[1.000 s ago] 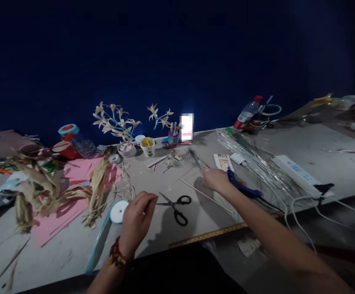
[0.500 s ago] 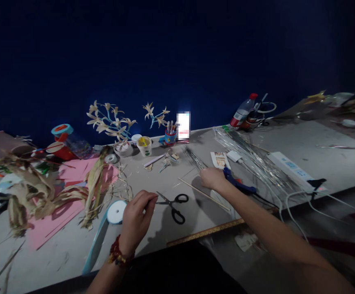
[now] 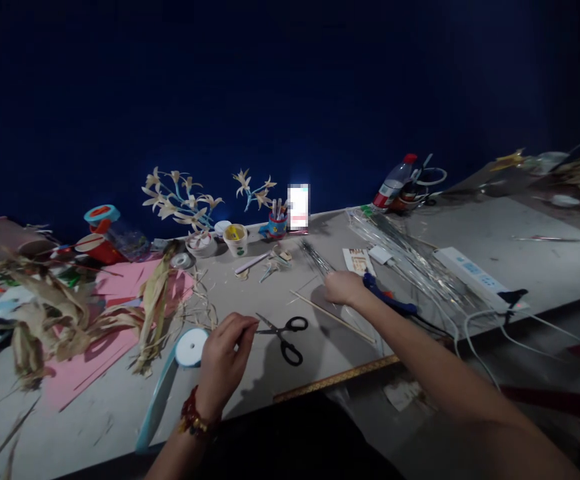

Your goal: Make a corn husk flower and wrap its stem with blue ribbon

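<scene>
My left hand (image 3: 229,357), with a red beaded bracelet at the wrist, hovers with fingers pressed together beside the open black scissors (image 3: 290,333); anything between the fingertips is too small to tell. A roll of light blue ribbon (image 3: 191,347) lies just left of it. Farther right, my right hand (image 3: 344,289) is closed at the near end of a bundle of thin wires (image 3: 315,257). Its fingertips are hidden, so what it grips is unclear. A thin stick (image 3: 333,317) lies below that hand, and a blue-handled tool (image 3: 390,297) lies to its right.
Dried husks (image 3: 153,307) and pink paper (image 3: 95,367) cover the left. Husk flowers (image 3: 180,200), a paper cup (image 3: 236,241) and a lit phone (image 3: 299,208) stand at the back. Wrapped wires (image 3: 410,253), a power strip (image 3: 473,277), cables and a bottle (image 3: 395,183) are on the right.
Both hands keep nearly the same pose and place. The view has shifted very slightly.
</scene>
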`<state>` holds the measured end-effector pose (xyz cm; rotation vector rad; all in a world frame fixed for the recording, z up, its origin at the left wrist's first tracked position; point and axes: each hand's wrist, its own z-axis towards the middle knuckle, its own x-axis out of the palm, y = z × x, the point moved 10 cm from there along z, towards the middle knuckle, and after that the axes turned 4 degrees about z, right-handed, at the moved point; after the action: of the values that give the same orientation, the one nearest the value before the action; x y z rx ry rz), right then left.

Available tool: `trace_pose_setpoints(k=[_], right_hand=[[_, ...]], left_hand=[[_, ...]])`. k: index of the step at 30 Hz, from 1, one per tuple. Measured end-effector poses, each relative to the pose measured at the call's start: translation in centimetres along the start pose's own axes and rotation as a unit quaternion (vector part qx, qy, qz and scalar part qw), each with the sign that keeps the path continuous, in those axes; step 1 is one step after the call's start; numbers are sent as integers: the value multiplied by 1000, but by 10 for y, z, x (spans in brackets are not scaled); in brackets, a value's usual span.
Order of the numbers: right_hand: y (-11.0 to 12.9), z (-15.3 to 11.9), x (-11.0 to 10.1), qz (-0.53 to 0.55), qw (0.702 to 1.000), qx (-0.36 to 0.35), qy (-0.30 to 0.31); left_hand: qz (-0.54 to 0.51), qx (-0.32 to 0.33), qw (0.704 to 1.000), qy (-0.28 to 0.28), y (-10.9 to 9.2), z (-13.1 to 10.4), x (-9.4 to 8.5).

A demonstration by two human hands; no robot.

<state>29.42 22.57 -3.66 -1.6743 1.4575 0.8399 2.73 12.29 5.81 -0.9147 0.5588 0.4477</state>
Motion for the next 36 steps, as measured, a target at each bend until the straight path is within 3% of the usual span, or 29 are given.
trace_pose_setpoints(k=[6,19,28,36], right_hand=[[16,-3,0,-19,1000,-2,-5],[17,7,-2,-7,998,6,59],[-2,10,-1,9,996,28,81],[19,11,3,0,993,28,112]], left_hand=[[-6,1,1000,5,1,-3,1],[-13,-11,1000,4,4,-14,-5],[-8,-19,1000,7,13,-21,-12],[-21,-8,1000,2,10,-21,-11]])
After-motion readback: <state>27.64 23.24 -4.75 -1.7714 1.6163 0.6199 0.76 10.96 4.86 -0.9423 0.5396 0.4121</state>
